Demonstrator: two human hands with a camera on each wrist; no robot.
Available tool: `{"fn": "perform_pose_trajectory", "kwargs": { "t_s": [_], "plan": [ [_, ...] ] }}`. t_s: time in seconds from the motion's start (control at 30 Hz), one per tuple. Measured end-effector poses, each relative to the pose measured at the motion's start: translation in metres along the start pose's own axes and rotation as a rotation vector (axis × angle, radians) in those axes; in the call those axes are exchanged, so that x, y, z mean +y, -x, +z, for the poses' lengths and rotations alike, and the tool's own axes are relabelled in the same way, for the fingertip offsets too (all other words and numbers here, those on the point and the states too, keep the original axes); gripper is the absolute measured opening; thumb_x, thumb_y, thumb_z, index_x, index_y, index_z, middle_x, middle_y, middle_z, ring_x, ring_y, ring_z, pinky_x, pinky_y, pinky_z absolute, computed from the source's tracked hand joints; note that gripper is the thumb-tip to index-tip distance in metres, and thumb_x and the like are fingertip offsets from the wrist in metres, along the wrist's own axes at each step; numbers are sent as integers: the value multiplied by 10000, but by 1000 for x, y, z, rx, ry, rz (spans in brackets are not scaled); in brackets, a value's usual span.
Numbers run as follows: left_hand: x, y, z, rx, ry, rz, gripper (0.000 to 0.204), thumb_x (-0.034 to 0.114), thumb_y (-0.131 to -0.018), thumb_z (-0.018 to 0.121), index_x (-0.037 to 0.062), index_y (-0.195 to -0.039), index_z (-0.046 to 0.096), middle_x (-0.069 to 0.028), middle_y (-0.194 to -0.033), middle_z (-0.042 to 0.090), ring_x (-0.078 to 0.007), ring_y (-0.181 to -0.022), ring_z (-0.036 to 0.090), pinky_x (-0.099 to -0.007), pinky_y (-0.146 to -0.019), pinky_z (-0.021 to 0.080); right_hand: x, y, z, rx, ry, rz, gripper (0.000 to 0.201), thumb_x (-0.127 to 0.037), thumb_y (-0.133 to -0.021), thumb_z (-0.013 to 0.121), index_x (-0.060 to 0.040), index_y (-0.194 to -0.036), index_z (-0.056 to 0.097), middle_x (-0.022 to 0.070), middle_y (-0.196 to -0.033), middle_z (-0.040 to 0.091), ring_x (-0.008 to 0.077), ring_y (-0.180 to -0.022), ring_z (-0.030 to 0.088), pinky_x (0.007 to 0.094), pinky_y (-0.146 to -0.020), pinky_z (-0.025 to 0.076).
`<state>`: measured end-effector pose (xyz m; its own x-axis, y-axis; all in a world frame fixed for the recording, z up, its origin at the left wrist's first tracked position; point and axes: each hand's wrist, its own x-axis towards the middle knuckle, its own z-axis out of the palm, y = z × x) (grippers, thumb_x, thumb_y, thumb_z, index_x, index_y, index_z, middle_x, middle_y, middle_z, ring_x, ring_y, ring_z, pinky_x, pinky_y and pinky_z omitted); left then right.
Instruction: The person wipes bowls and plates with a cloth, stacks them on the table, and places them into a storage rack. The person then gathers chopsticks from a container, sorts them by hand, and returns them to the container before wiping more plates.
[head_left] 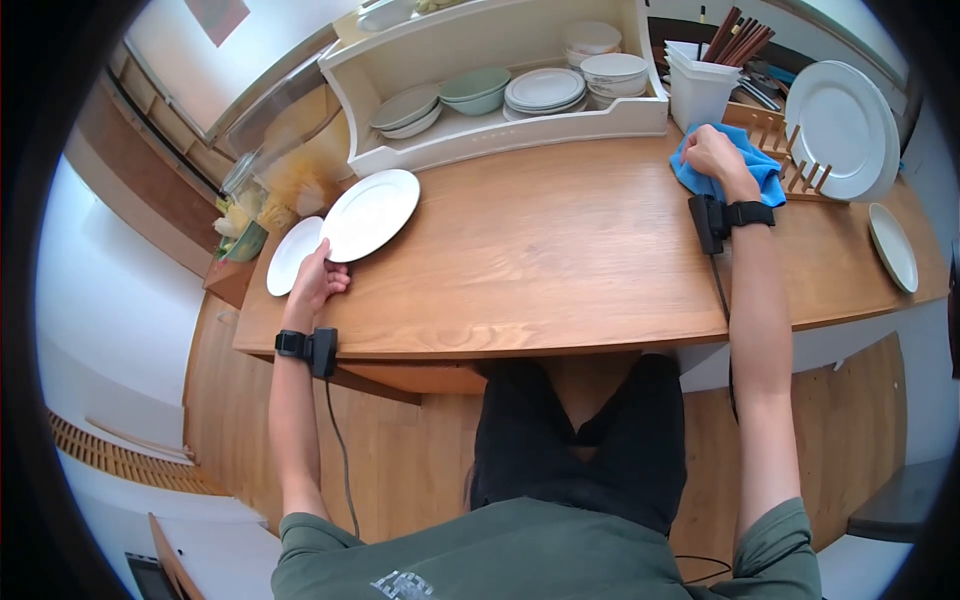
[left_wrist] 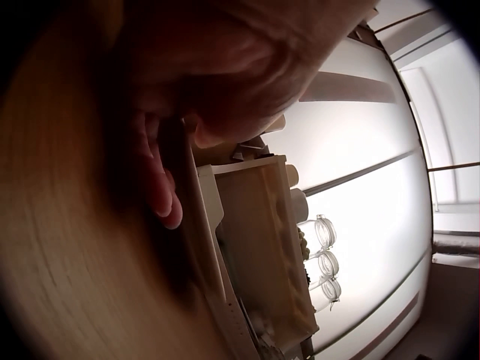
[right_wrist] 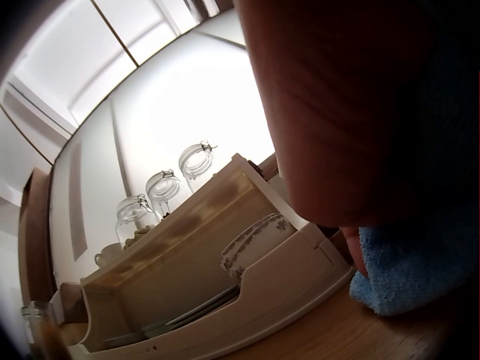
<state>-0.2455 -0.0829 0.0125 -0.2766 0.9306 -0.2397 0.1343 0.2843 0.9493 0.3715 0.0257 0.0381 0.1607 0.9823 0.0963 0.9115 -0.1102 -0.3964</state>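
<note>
At the table's left side my left hand (head_left: 316, 280) pinches the near rim of a white plate (head_left: 373, 215), thumb on top and fingers underneath. That plate tilts slightly and overlaps a second white plate (head_left: 290, 260) lying at the left edge. In the left wrist view the fingers (left_wrist: 161, 191) hang beneath the plate, close over the wood. Far to the right, my right hand (head_left: 716, 160) has its fingers curled into a crumpled blue cloth (head_left: 765, 178) on the tabletop. The cloth (right_wrist: 405, 262) bunches under the hand in the right wrist view, where most of the fingers are hidden.
A cream shelf (head_left: 500, 140) with bowls and stacked plates lines the table's back. Beside the cloth stand a white chopstick holder (head_left: 700, 90) and a wooden rack (head_left: 800, 180) with large white plates (head_left: 840, 130). A small plate (head_left: 893, 248) lies near the right edge.
</note>
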Motion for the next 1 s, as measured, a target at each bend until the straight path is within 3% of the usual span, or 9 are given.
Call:
{"fn": "perform_pose_trajectory", "kwargs": {
  "t_s": [0.17, 0.3, 0.43, 0.63, 0.7, 0.9, 0.93, 0.97, 1.0],
  "plan": [
    [14, 21, 2, -32, -148, -82, 508, 499, -973, 352, 24, -865, 497, -71, -595, 549, -155, -441, 558, -254, -356, 439, -2, 5, -4, -40, -20, -15, 285, -156, -745, 605, -106, -1008, 699, 184, -1066, 656, 336, -1034, 614, 395, -892, 479],
    [28, 46, 11, -162, -226, -102, 501, 515, -962, 374, 61, -808, 517, -29, -540, 524, -128, -376, 514, -232, -318, 385, -3, 6, -3, -21, -14, -13, 284, -159, -753, 584, -112, -1006, 702, 188, -1061, 657, 338, -1044, 609, 394, -900, 475],
    [45, 75, 61, -290, -210, -7, 512, 518, -959, 390, 75, -748, 535, -4, -523, 518, -98, -366, 489, -206, -326, 383, -5, 7, -2, -14, -1, -29, 279, -162, -760, 571, -106, -999, 704, 194, -1055, 656, 348, -1034, 611, 402, -896, 477],
    [69, 74, 161, -661, -111, 172, 480, 467, -980, 383, 53, -802, 549, -17, -555, 547, -89, -402, 514, -196, -361, 413, 6, 4, 4, -17, -44, -130, 208, -131, -751, 553, -84, -872, 716, 210, -921, 674, 351, -922, 647, 401, -827, 497],
    [80, 74, 197, -756, -64, 206, 462, 437, -996, 357, 52, -819, 544, -9, -534, 522, -81, -409, 489, -195, -367, 399, 5, 13, 1, -49, -72, -234, 197, -30, -687, 526, -66, -783, 695, 201, -817, 671, 335, -817, 655, 391, -751, 502],
    [83, 42, 268, -954, 269, 180, 437, 437, -992, 370, 69, -845, 553, 9, -565, 545, -69, -425, 505, -190, -382, 407, 19, 38, 0, -43, -21, -590, 376, 89, -605, 427, -58, -839, 682, 222, -794, 651, 375, -781, 609, 404, -752, 493],
    [79, 37, 272, -896, 332, 175, 422, 435, -989, 381, 75, -856, 556, 17, -568, 541, -67, -430, 504, -190, -381, 404, 23, 42, -3, -87, -9, -564, 368, 86, -605, 430, -49, -841, 678, 223, -799, 645, 378, -778, 591, 403, -757, 486],
    [72, 31, 277, -845, 393, 158, 408, 434, -986, 392, 81, -867, 558, 24, -572, 537, -64, -434, 504, -189, -379, 400, 29, 47, -6, -114, -11, -560, 358, 59, -614, 446, -40, -885, 659, 176, -885, 628, 304, -938, 575, 349, -852, 440],
    [65, 27, 278, -830, 454, 112, 396, 433, -983, 403, 84, -877, 559, 28, -570, 529, -65, -434, 500, -190, -377, 397, 33, 50, -11, -171, -24, -585, 346, 56, -616, 447, -37, -876, 654, 167, -895, 627, 296, -935, 574, 351, -849, 441]
  ]
}}
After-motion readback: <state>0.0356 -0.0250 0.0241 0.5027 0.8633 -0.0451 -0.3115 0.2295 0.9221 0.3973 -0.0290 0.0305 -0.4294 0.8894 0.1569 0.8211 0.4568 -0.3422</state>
